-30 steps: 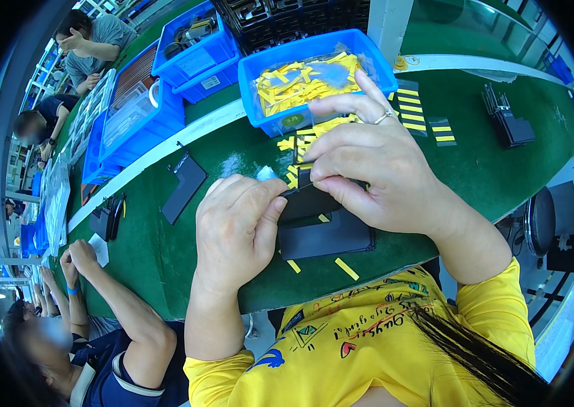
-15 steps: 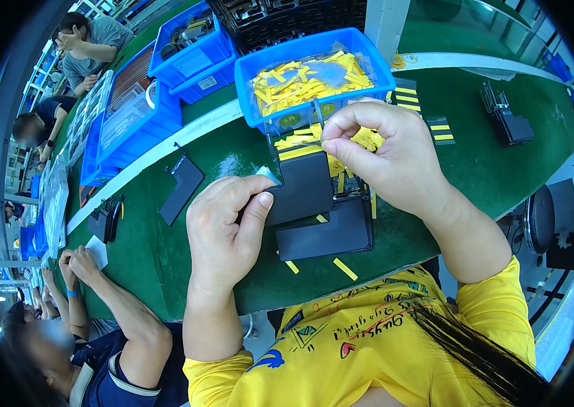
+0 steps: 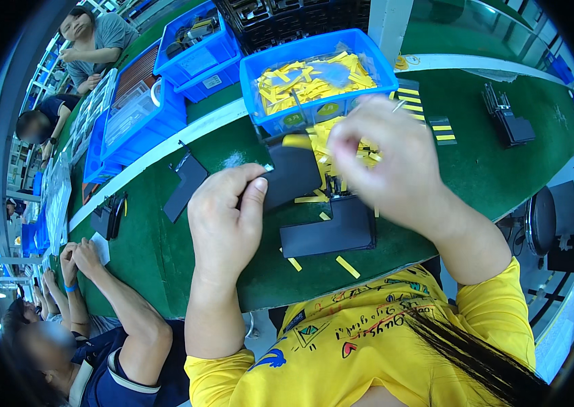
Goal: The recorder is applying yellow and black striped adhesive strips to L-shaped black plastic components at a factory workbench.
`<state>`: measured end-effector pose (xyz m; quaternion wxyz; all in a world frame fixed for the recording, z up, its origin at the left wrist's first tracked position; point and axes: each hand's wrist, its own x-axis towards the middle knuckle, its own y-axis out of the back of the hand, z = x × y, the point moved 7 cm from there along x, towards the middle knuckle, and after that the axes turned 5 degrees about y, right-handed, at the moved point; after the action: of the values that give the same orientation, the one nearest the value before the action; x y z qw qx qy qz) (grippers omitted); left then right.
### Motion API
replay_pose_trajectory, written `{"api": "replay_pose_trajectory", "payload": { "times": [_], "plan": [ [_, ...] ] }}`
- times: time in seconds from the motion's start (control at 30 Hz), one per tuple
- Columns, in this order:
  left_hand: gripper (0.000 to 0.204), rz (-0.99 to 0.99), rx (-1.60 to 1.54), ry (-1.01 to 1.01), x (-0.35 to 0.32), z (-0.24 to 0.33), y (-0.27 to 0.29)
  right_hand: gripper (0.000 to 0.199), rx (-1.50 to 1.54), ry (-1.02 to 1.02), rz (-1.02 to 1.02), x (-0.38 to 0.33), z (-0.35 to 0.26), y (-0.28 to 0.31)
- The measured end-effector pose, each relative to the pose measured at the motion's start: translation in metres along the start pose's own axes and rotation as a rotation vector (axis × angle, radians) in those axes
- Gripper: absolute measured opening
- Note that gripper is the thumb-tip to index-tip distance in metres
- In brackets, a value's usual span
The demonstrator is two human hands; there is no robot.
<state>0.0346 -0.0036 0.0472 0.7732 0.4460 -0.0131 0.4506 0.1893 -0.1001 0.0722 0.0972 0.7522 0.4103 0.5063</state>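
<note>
My left hand point(image 3: 227, 214) pinches a black L-shaped flat part point(image 3: 293, 173) by its left edge, thumb on top, holding it tilted above the table. A yellow strip point(image 3: 296, 141) sits along the part's far edge. My right hand point(image 3: 385, 159) is just right of the part and apart from it, blurred by motion; whether anything is between its fingers cannot be made out. Below lies a stack of similar black L-shaped parts point(image 3: 327, 229). Loose yellow strips point(image 3: 348, 266) lie near the stack, and more are heaped behind my right hand.
A blue bin point(image 3: 249, 81) of yellow strips stands at the far side. Further black parts lie left point(image 3: 185, 183) and right point(image 3: 514, 125) on the green table point(image 3: 198, 271). More blue bins point(image 3: 144, 132) stand far left. A co-worker's arms point(image 3: 120, 295) rest at the left table edge.
My right hand has come away from the black part's far edge and is now blurred. The part has shifted slightly left and tilted. A person at the far left has lowered a hand.
</note>
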Motion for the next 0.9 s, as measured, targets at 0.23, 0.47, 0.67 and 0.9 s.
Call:
{"api": "replay_pose_trajectory", "payload": {
  "times": [0.23,0.47,0.67,0.9],
  "plan": [
    [0.013,-0.118,-0.214,0.095,0.001,-0.006,-0.010,0.012,0.564,-0.298,-0.177,-0.007,0.029,-0.030],
    [0.023,0.189,-0.348,-0.010,0.006,-0.011,0.008,0.006,0.662,-0.378,-0.458,-0.014,0.013,-0.046],
    [0.016,0.215,-0.153,-0.160,0.007,0.001,0.016,0.006,0.582,-0.220,-0.468,-0.014,0.006,-0.048],
    [0.015,0.151,-0.275,-0.051,0.008,-0.009,0.015,0.007,0.587,-0.214,-0.453,-0.015,0.004,-0.049]
  ]
}}
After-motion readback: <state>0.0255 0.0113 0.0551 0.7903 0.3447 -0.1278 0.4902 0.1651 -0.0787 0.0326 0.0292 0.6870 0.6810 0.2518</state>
